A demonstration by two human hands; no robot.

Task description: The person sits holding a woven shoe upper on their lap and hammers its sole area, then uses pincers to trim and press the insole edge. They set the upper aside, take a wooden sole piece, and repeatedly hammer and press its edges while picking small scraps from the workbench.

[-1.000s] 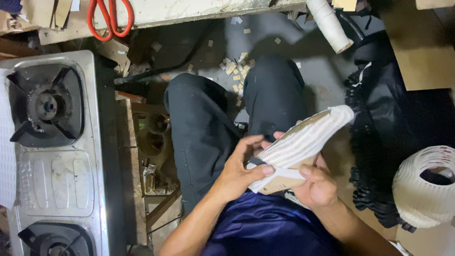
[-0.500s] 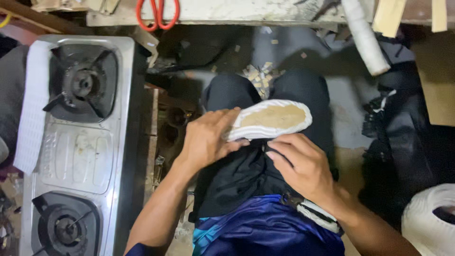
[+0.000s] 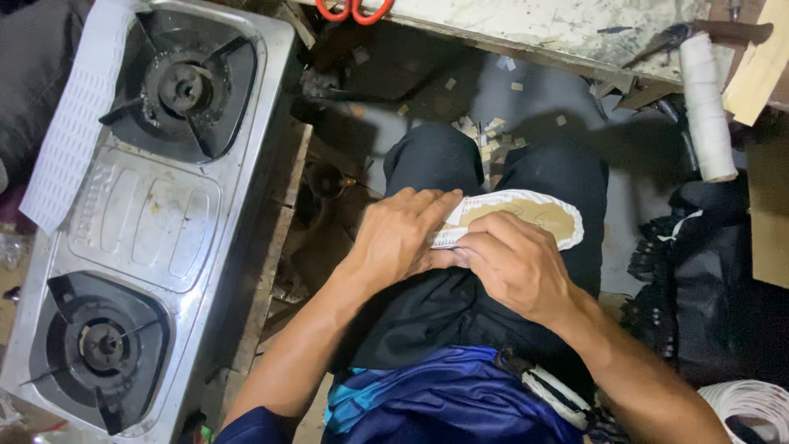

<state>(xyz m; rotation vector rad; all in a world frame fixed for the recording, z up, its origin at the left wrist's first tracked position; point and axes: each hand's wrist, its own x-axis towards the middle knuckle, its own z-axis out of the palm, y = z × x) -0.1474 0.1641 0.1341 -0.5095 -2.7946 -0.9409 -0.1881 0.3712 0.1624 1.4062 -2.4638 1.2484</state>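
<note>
Hands meet on the lap over a shoe sole (image 3: 518, 215), a pale oval piece with a tan inner face and a white ribbed rim, which lies across the person's dark trousers (image 3: 460, 304) just above the knees. The left hand (image 3: 399, 238) lies flat with its fingers stretched over the near end of the sole, pressing it down; the right hand (image 3: 516, 267) is curled, its fingertips pinching the ribbed rim at the sole's near edge, so both hands grasp the same piece. By the look of it, the step in hand is working along the rim, pressing or smoothing it against the tan face. A further move along that edge would call for a steady hold by the left hand while the right fingers shift toward the free far end, which sticks out past both hands. Room is tight at the sides: a steel two-burner gas stove (image 3: 140, 214) stands close on the left with its edge near the left forearm, and dark bags (image 3: 699, 279) crowd the right. Beyond the knees the floor (image 3: 526, 99) is littered with small paper scraps. Farther off runs the edge of a stained desk (image 3: 542, 25), with red-handled scissors (image 3: 353, 10) on it and a white roll (image 3: 705, 107) leaning by its corner.
</note>
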